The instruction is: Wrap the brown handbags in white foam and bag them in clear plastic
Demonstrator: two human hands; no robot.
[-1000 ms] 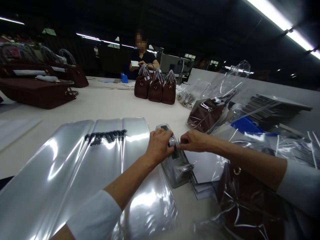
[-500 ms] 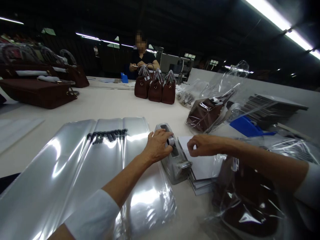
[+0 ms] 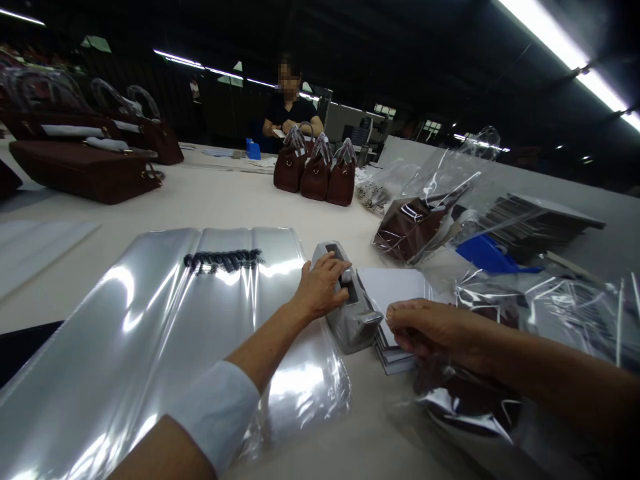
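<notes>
My left hand (image 3: 323, 288) lies over a grey tape dispenser (image 3: 356, 328), its fingers curled over the roll and the top of the body. Just right of the dispenser's cutting end, my right hand (image 3: 425, 325) is closed, thumb and fingertips pinched together. Whether tape is between them is too small to make out. Below the right forearm sits a dark brown handbag (image 3: 470, 403) in clear plastic, partly hidden by the arm. A stack of white sheets (image 3: 395, 283) lies beside the dispenser, partly behind my right hand. Left of it, clear plastic bags (image 3: 215, 320) are spread flat.
Three small brown handbags (image 3: 315, 177) stand at the far side, with a person (image 3: 293, 110) behind them. Larger brown bags (image 3: 85, 170) are at the left. Another plastic-wrapped bag (image 3: 407, 230), a blue object (image 3: 493, 255) and stacked grey boards (image 3: 525, 227) are at the right.
My right hand has moved down and toward me, from above the white sheets to near the dispenser's cutting end. My left hand stays on the dispenser. The view has shifted slightly.
</notes>
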